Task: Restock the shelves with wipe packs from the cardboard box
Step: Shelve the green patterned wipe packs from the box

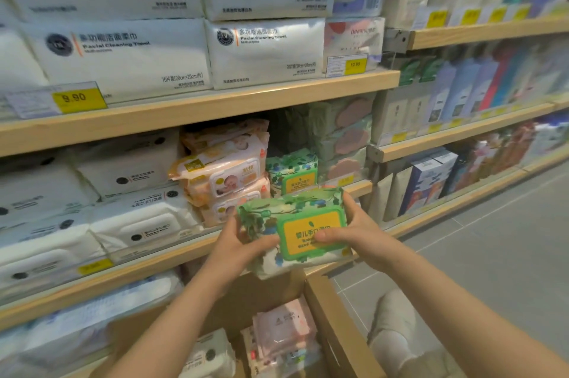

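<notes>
A green wipe pack (292, 226) with a yellow lid label is held in front of the middle shelf (172, 254). My left hand (243, 242) grips its left end, thumb on top. My right hand (354, 229) grips its right end, thumb on the lid. A matching green pack (292, 172) stands on that shelf just behind it. Below my arms sits the open cardboard box (335, 334), with pink packs (283, 331) and a white pack (209, 356) inside.
Orange baby wipe packs (224, 174) are stacked left of the green one, with white packs (135, 220) further left. Large white facial towel packs (264, 51) fill the upper shelf. Grey floor (492, 239) lies to the right; my knee (397, 331) is beside the box.
</notes>
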{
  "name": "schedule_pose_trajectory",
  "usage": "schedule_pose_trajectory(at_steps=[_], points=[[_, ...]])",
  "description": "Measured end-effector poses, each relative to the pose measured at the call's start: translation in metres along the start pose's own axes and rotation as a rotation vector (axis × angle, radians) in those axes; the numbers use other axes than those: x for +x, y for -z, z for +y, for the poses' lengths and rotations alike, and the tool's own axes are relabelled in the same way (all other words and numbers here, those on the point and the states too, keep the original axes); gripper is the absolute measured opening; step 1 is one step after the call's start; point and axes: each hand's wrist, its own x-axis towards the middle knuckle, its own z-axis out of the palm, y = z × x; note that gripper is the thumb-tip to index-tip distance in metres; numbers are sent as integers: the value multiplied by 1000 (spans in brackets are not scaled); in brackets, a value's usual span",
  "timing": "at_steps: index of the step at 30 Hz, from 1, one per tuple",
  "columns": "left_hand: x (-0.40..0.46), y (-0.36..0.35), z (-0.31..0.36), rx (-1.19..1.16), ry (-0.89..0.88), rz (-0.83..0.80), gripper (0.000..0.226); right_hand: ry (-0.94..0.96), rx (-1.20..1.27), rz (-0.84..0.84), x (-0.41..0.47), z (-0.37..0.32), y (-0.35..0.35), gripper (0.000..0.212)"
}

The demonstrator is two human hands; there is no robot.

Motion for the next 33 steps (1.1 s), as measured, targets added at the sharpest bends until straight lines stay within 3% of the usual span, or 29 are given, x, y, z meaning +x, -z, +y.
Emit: schedule_pose_trajectory(at_steps=[4,8,11,13,17,21,23,25,28,33], points=[[-5,-2,1,-13,-1,-67,92,-31,-231,-104,-7,-10,3,96],[-11,-9,2,251,-127,15,74,199,-1163,-96,-2,-29,-7,115],[-14,-22,7,299,-199,75,72,302,-1515,-218,7,-35,-22,116],[-12,-25,12,297,-226,74,72,347,-1583,-225,13,-39,-19,110],[14,-1,38,475,-310,-97,83,485,-1598,-101,31,-57,4,100],[72,43,59,921,-503,189,74,560,-1758,38,69,-86,25,96],[97,57,58,1325,-348,242,64,554,-1826,79,96,-100,23,97],[112,62,51,1526,-180,210,50,512,-1893,97,124,-110,19,97],[122,64,40,1616,-259,231,33,370,-1914,87,156,-117,21,95],[125,67,32,1600,-356,269,27,180,-1938,-34,185,-99,17,99]])
